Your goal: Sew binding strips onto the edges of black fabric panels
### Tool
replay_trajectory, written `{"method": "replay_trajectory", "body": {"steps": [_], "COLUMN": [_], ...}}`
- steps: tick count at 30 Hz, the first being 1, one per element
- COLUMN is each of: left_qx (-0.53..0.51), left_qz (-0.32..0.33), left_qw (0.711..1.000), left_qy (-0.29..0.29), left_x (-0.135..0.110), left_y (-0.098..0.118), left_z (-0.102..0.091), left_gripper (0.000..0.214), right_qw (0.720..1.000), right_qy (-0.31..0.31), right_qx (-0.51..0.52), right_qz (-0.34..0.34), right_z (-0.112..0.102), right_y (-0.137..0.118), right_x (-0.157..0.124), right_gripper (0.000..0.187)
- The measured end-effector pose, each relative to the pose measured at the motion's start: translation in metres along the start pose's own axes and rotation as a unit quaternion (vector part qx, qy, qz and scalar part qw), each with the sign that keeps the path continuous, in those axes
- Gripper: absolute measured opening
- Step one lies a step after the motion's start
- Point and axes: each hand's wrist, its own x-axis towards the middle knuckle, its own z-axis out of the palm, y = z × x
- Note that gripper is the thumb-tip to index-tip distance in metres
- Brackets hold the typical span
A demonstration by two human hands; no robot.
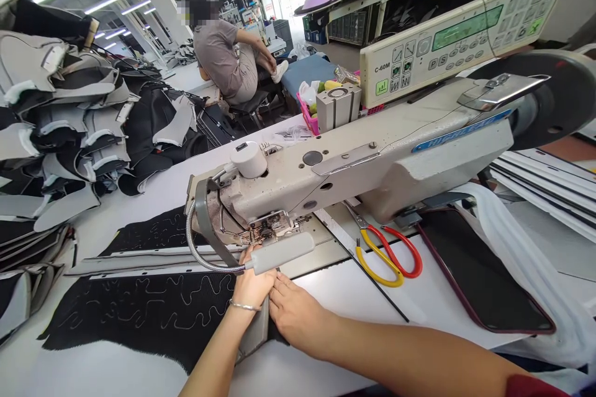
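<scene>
Left hand and right hand close together, backs upward.

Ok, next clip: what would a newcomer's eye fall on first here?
Probably the big sewing machine slanting across the middle, with its C-60M control panel at upper right. Then the red-and-yellow-handled scissors lying right of the hands, and the left hand and right hand close together below the machine's head.

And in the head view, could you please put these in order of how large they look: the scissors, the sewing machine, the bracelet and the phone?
Largest to smallest, as they look:
1. Sewing machine
2. Phone
3. Scissors
4. Bracelet
</scene>
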Motion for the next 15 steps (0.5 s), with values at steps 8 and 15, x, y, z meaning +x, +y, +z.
{"method": "replay_trajectory", "body": {"steps": [8, 15], "left_qx": [-0.013, -0.033], "left_qz": [0.028, 0.048], "left_qw": [0.999, 0.992], "left_qy": [0.018, 0.110], "left_x": [0.000, -0.014], "left_y": [0.000, 0.001], "left_z": [0.002, 0.014], "left_gripper": [0.035, 0.033], "right_qw": [1.000, 1.000], "right_qy": [0.009, -0.002], "right_qx": [-0.008, 0.001], "right_qz": [-0.003, -0.023], "right_z": [0.000, 0.002], "right_y": [-0.001, 0.000], "right_x": [0.001, 0.001], "right_gripper": [0.036, 0.027]}}
